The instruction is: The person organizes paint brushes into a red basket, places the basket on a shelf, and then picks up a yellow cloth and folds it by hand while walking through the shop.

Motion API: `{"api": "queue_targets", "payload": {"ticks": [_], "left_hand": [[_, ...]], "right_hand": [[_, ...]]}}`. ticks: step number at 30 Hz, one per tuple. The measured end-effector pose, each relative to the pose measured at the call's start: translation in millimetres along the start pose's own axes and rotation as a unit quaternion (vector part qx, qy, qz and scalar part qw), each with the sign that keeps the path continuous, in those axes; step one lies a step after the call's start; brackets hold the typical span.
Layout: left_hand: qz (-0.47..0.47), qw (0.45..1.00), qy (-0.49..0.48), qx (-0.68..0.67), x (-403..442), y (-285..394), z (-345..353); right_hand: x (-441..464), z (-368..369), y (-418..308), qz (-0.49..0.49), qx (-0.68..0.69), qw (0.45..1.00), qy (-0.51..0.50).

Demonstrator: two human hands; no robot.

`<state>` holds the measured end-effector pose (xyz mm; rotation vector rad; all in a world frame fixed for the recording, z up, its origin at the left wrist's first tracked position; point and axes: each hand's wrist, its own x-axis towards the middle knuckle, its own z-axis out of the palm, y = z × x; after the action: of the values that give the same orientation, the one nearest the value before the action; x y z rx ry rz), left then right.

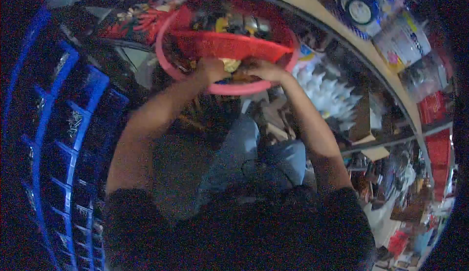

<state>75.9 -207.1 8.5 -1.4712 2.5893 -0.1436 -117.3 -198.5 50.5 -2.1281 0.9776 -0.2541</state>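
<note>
Both of my hands reach into a round pink-red basin (pixel 237 89) at the top middle of the head view. My left hand (pixel 211 70) is in its near part, with the fingers curled and blurred. To the right of it, my right hand (pixel 263 69) bends inward over the near part of the basin. A pale yellowish item (pixel 230 65) shows between the two hands, touching or very near both. Behind them a red divider or inner tray (pixel 229 45) crosses the basin, and dark and yellow items (pixel 224 25) lie beyond it.
Blue bins (pixel 73 124) with small parts stand on the left. Red items (pixel 146 24) lie left of the basin. A white spiky tray (pixel 325 93) is right of it. Packages (pixel 403 41) fill a curved shelf at the upper right.
</note>
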Motion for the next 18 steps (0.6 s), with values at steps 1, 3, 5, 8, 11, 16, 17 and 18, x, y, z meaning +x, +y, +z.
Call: {"api": "queue_targets", "payload": {"ticks": [1, 3, 5, 8, 11, 16, 17, 18], "left_hand": [[0.045, 0.996, -0.002, 0.081, 14, -2, 25], [0.131, 0.949, 0.001, 0.287, 86, -30, 125], [0.256, 0.96, 0.104, -0.056, 81, -43, 102], [0.125, 0.828, 0.01, -0.547, 42, -44, 22], [0.131, 0.728, 0.065, -0.67, 14, -64, -15], [0.055, 0.472, 0.141, -0.868, -61, -40, -117], [0.048, 0.462, 0.148, -0.873, -61, -43, -119], [0.061, 0.459, 0.16, -0.872, -66, -44, -118]], "right_hand": [[-2, -5, 3, 0.041, 0.098, 0.994, 0.012], [-15, -4, -17, 0.184, 0.319, 0.925, 0.093], [6, -12, 16, 0.233, 0.547, 0.799, 0.094], [0, -12, -1, 0.145, 0.449, 0.865, 0.17], [8, -26, -7, 0.014, 0.497, 0.85, 0.176], [11, -18, -14, 0.04, 0.445, 0.891, 0.077], [7, -12, -16, 0.046, 0.442, 0.891, 0.093], [4, -9, -18, 0.05, 0.436, 0.892, 0.11]]}}
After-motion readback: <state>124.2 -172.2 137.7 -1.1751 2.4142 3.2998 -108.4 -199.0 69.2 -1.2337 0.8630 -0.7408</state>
